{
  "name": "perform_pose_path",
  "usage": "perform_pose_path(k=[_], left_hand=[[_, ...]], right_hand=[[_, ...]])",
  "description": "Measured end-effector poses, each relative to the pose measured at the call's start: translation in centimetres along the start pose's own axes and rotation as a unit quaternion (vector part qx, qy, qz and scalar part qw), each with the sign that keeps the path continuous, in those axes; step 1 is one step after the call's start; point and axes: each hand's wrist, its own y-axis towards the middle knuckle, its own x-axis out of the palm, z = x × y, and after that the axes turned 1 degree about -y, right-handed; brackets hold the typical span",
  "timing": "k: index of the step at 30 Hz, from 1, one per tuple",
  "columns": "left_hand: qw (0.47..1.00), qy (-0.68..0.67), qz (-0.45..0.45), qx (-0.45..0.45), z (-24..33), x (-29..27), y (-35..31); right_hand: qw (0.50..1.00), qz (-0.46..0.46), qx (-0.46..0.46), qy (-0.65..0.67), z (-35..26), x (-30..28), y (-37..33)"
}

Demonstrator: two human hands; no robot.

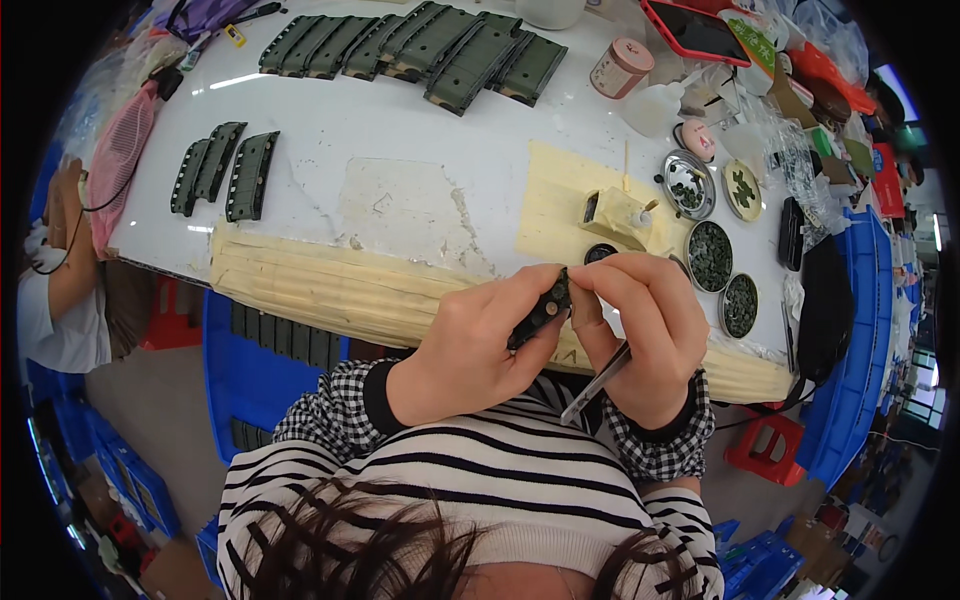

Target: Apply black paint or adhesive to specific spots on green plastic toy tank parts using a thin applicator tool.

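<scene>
My left hand (465, 345) is closed around a dark green molded part (543, 312), held tilted above the table's front edge. Thumb and forefinger of my right hand (650, 335) pinch together at the part's upper end; whether a small piece sits between them is hidden. Metal tweezers (597, 384) are tucked in the curled fingers of that same hand, pointing down toward my striped top. Just beyond my right hand stand a yellow-taped block (622, 218) and a small round black lid (600, 252). Two dishes of small dark green pieces (709, 257) (739, 305) lie to its right.
Long green molded parts (470, 65) lie in a row at the back, with several more (250, 177) at the left. Yellow padding (330, 280) lines the front edge. A pink jar (622, 68) and red-cased phone (695, 32) are back right. Another person's arm (68, 240) shows far left.
</scene>
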Motion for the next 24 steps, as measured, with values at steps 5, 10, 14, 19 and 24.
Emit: perform_pose_path(k=[5, 10, 14, 19, 24], left_hand=[[0.999, 0.028, 0.014, 0.024, -0.1, 0.2, -0.1], [0.999, 0.022, 0.033, 0.026, 0.0, 0.3, 0.0], [0.999, 0.019, 0.039, 0.031, 0.0, 0.3, -0.1], [0.999, 0.000, 0.027, 0.031, -0.1, 0.3, 0.1], [0.992, -0.125, 0.025, -0.013, -0.7, 0.0, 1.0]], right_hand=[[1.000, 0.025, 0.001, -0.010, -0.1, 0.6, -0.7], [1.000, 0.009, -0.014, 0.013, -0.2, 0.3, -0.7], [0.999, -0.006, -0.031, 0.017, 0.0, 0.1, -0.6], [0.999, -0.018, -0.044, 0.020, 0.6, -0.1, -0.6], [0.999, 0.017, 0.016, 0.049, 0.2, -1.0, -0.2]])
